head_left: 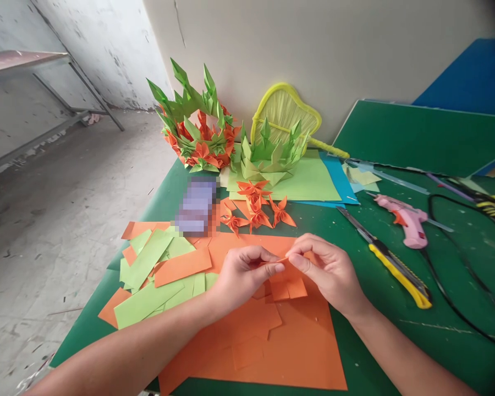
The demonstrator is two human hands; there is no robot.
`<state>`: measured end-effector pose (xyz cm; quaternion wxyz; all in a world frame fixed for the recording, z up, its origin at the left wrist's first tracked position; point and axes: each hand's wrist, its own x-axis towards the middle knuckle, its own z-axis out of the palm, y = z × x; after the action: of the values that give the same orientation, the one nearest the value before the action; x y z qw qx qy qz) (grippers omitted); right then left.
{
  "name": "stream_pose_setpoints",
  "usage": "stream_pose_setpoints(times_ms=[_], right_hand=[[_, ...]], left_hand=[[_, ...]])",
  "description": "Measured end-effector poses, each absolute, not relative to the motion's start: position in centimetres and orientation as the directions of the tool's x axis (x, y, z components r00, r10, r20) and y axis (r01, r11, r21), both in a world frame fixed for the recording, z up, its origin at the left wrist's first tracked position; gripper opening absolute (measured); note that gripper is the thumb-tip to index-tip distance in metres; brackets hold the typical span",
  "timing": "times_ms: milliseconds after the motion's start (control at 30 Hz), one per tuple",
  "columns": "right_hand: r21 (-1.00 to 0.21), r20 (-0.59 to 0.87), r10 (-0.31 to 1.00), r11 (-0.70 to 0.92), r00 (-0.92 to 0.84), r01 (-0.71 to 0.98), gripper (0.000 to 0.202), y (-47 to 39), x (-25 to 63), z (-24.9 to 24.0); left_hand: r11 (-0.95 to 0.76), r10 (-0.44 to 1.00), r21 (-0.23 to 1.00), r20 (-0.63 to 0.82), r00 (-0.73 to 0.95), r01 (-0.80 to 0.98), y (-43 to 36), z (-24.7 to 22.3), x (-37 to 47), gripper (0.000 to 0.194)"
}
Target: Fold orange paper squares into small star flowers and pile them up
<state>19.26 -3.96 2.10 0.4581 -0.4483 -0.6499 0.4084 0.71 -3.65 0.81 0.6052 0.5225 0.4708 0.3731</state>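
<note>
No text, label, brand or number can be read anywhere here. The one thing that might bear print, a purple object (197, 206) on the table (437, 286), is blurred beyond reading.

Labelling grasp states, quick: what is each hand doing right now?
Left hand: fingers pinched shut on the small orange paper piece.
Right hand: fingers pinched shut on the same orange piece, from its other end.

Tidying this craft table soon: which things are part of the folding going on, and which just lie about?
In use: left hand, right hand, small orange paper piece, orange sheets.

Lying about: yellow utility knife, pink glue gun, green paper strips, finished orange flowers.
</note>
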Motion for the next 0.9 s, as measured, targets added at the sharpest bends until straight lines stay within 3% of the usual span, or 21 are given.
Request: stream_pose_setpoints(times_ms=[233, 433, 533, 700, 900], right_hand=[[-0.939, 0.100, 0.979, 0.151, -0.176, 0.308, 0.029, -3.8, 19.7, 1.8], [-0.911, 0.092, 0.991, 0.122, -0.094, 0.394, 0.025, -3.7, 19.6, 1.5], [-0.922, 0.064, 0.996, 0.083, -0.061, 0.378, 0.025, -3.5, 19.8, 1.6], [-0.956, -0.032, 0.998, -0.017, -0.047, 0.294, 0.028, -3.0, 20.6, 1.3], [-0.982, -0.116, 0.992, -0.107, -0.053, 0.158, 0.030, -2.5, 21.4, 0.6]], left_hand=[[0.217, 0.960, 0.974, -0.201, 0.196, -0.064, -3.1, 0.7, 0.6, 0.026], [0.174, 0.948, 0.984, -0.160, 0.274, -0.026, -3.2, 0.6, 0.5, 0.025], [0.156, 0.936, 0.988, -0.151, 0.319, 0.009, -3.2, 0.2, 0.3, 0.025], [0.243, 0.875, 0.967, -0.185, 0.448, -0.074, -3.0, 0.4, 0.0, 0.036], [0.251, 0.814, 0.956, -0.121, 0.569, -0.155, -2.9, 1.5, -0.3, 0.048]])
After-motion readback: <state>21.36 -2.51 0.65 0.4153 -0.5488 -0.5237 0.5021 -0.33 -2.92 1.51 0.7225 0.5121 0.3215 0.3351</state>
